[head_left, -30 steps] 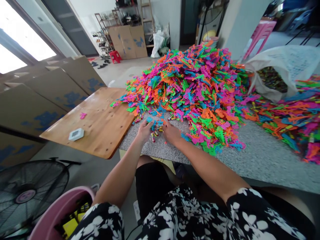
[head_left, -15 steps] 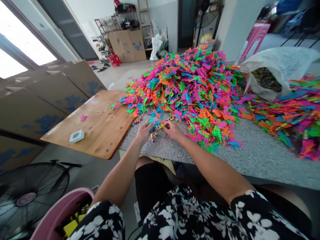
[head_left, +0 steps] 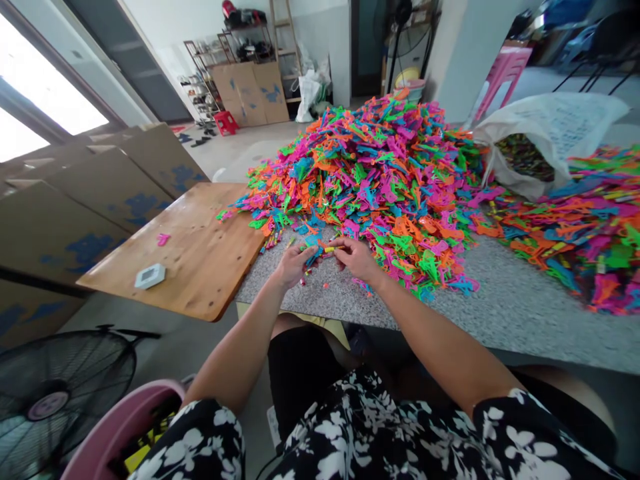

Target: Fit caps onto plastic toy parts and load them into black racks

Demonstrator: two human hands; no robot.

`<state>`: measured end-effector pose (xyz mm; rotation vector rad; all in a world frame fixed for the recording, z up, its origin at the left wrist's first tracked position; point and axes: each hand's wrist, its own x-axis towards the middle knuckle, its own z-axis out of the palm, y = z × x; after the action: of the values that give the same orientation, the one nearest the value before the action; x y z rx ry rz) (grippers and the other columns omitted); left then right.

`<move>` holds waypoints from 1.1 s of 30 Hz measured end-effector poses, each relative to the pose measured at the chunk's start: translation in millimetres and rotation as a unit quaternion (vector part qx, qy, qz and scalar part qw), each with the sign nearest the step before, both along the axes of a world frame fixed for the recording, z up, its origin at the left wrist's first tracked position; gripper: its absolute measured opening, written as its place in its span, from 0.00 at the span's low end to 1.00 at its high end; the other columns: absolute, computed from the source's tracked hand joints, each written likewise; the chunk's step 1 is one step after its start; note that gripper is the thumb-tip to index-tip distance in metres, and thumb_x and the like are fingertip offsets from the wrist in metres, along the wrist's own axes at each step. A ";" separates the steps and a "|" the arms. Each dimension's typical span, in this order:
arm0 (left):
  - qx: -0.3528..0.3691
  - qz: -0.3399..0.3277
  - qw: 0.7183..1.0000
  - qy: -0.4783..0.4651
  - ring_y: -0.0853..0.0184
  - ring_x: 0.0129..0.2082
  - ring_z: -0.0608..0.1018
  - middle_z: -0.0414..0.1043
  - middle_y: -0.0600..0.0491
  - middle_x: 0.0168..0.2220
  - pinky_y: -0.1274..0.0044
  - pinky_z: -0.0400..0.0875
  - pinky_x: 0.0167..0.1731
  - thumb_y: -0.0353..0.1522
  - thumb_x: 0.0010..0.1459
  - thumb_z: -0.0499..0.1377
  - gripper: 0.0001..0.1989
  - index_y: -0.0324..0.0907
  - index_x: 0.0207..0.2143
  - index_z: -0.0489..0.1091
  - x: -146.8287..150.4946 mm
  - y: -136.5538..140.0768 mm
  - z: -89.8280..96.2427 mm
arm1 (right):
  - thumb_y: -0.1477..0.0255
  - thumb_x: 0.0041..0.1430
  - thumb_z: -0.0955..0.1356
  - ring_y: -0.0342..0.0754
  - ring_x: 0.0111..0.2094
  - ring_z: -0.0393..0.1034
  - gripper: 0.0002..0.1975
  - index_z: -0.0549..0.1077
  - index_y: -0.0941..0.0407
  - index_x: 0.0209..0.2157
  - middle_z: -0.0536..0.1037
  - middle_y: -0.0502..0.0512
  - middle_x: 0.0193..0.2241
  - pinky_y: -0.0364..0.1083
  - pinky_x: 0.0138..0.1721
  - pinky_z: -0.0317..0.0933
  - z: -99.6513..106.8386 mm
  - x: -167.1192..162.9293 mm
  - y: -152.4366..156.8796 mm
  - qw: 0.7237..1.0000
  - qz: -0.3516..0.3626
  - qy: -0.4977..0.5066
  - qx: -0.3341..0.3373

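Observation:
My left hand (head_left: 294,265) is closed around a blue plastic toy gun (head_left: 313,251), perhaps with more pieces behind it. Its fingers partly cover what they grip. Close by on the right, my right hand (head_left: 356,260) pinches a small yellow-banded tube (head_left: 330,249) against the blue piece; whether the two are joined I cannot tell. Both hands hover over the grey speckled table (head_left: 345,300), near its front edge. Beyond them rises a big heap of pink, green, orange and blue toy guns (head_left: 370,173). A tiny orange bit (head_left: 326,285) lies below the hands.
To the left is a wooden board (head_left: 200,247) with a white hexagonal device (head_left: 150,276) and a pink piece (head_left: 163,239). A white sack (head_left: 565,127) and a second heap (head_left: 600,233) are at right. A fan (head_left: 55,400) and pink tub (head_left: 120,427) stand lower left.
My right hand has moved slightly right and now shows a yellow-banded tube at its fingertips. My left hand still grips blue plastic. The view has shifted a little.

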<state>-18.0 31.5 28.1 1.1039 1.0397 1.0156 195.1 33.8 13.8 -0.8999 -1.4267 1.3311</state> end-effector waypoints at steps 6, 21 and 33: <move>0.009 0.003 1.000 0.018 0.69 0.27 0.77 0.78 0.52 0.30 0.78 0.67 0.26 0.50 0.50 0.74 0.27 0.39 0.42 0.77 7.6 -2.4 -3.2 | 0.61 0.57 0.70 0.42 0.20 0.66 0.16 0.78 0.55 0.44 0.71 0.43 0.20 0.41 0.23 0.67 4.4 7.2 -1.6 1.000 0.013 -0.011 -0.025; -0.021 -0.169 0.968 0.186 0.68 0.19 0.74 0.79 0.45 0.24 0.78 0.61 0.16 0.49 0.56 0.70 0.20 0.39 0.33 0.83 5.1 -4.2 20.2 | 0.67 0.59 0.70 0.43 0.26 0.71 0.11 0.76 0.54 0.42 0.75 0.46 0.26 0.43 0.30 0.69 19.4 32.3 -9.6 0.995 0.081 -0.062 0.010; 0.099 0.043 0.903 0.415 0.57 0.42 0.81 0.82 0.47 0.41 0.71 0.72 0.39 0.46 0.63 0.63 0.17 0.43 0.44 0.80 -0.1 46.7 -4.7 | 0.56 0.63 0.70 0.41 0.28 0.73 0.17 0.77 0.51 0.47 0.80 0.50 0.36 0.39 0.25 0.67 37.6 126.0 -13.8 0.917 -0.342 0.202 0.042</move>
<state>-18.1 78.2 23.4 1.7425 1.6932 0.7165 321.1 20.0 51.4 -0.8884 -0.7328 0.8420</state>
